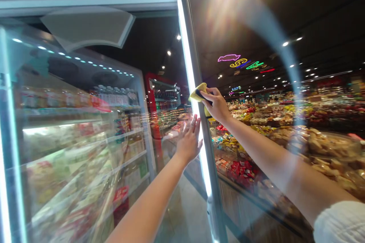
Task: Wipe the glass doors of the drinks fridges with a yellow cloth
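Note:
A glass fridge door (pixel 168 167) with a bright light strip (pixel 186 51) along its frame stands swung out in front of me. My right hand (pixel 216 103) grips a yellow cloth (pixel 197 92) with a dark patch and presses it against the lit frame edge. Just below, my left hand (pixel 188 138) lies flat with its fingers stretched out, against the glass beside the strip. Nothing is held in the left hand.
Behind the glass on the left, fridge shelves (pixel 114 136) carry bottles and packaged goods. Display bins (pixel 242 167) heaped with wrapped goods stand to the right. Neon signs (pixel 239 62) hang overhead. A red-framed cabinet (pixel 153 102) stands farther back.

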Demonstrator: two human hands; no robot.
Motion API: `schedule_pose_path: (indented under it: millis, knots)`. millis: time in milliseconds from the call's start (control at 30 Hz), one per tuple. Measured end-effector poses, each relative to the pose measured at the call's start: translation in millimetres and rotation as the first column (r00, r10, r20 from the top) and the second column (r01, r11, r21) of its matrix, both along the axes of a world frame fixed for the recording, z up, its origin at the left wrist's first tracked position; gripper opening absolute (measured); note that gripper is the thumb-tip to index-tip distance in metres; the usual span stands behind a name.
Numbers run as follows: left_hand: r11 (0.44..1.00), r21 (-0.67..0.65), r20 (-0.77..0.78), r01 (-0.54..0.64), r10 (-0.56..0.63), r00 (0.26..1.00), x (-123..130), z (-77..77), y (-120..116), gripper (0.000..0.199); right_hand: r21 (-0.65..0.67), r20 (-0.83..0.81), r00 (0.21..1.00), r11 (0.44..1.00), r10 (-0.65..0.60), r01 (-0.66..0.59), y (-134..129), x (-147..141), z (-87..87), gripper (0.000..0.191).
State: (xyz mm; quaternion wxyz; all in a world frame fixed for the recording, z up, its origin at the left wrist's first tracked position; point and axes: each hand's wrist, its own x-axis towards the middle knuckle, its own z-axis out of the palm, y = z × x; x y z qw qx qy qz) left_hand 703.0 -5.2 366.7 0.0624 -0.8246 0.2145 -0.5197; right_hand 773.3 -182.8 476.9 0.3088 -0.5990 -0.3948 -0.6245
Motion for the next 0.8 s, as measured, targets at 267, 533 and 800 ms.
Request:
schedule_pose_path:
  millis: [267,533,800]
  knots:
    - [0.989,-0.146,0.011,0.010,-0.009,1.000,6.6,-24.3,-3.4,0.090,0.077,-0.105,0.990,0.993,0.095,-0.087,2.3,-0.6,-107.3,0.035]
    - [0.996,-0.078,-0.051,0.052,-0.056,0.997,-2.6,-40.3,-7.6,0.090,0.085,-0.200,0.970,0.989,0.136,-0.121,-4.7,-9.9,-250.6,0.041]
    - [0.997,-0.075,-0.065,0.000,-0.005,0.998,-14.9,-39.8,-9.4,0.086,0.209,-0.163,0.919,0.923,0.358,-0.323,13.3,7.6,-175.6,0.043]
